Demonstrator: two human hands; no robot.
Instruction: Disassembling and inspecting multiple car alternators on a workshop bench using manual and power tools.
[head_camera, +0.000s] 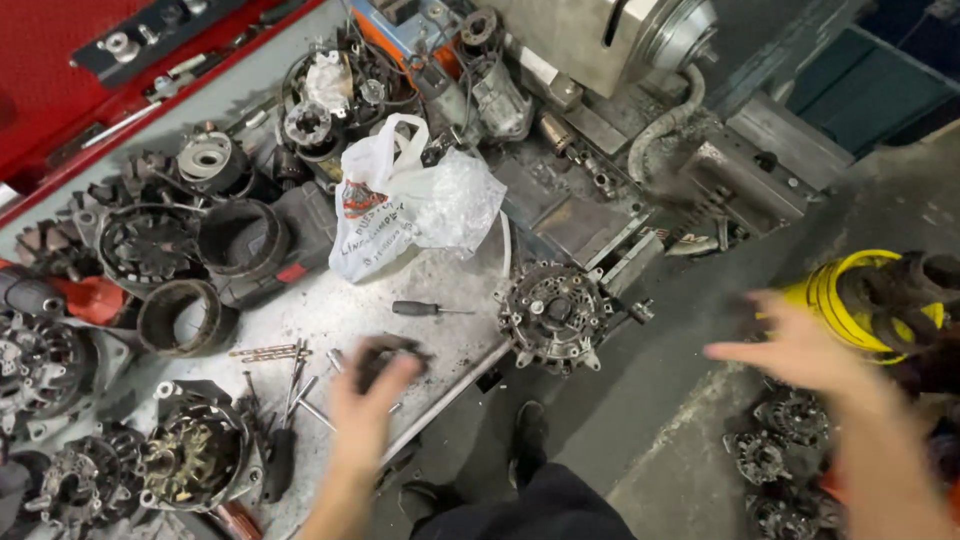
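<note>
Dark trouser legs (540, 505) nearest, at bench edge. Left hand (365, 415) clamped on small dark part (390, 352), bench (450, 290) centre, near screwdriver (425, 309). Right hand (800, 350) blurred, fingers spread, empty, by yellow bucket (850, 300). Likely mid part-sorting; next move calls for steady grip, clear of alternator (555, 315).

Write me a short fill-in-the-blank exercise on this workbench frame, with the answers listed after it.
1. The left hand grips a small dark ____ part at the bench edge.
2. The right hand is open, its fingers spread, near a ____ bucket on the floor.
3. A white ____ bag sits on the workbench.
4. A screwdriver lies between that bag and the ____ hand.

Missing words: metal; yellow; plastic; left
</note>
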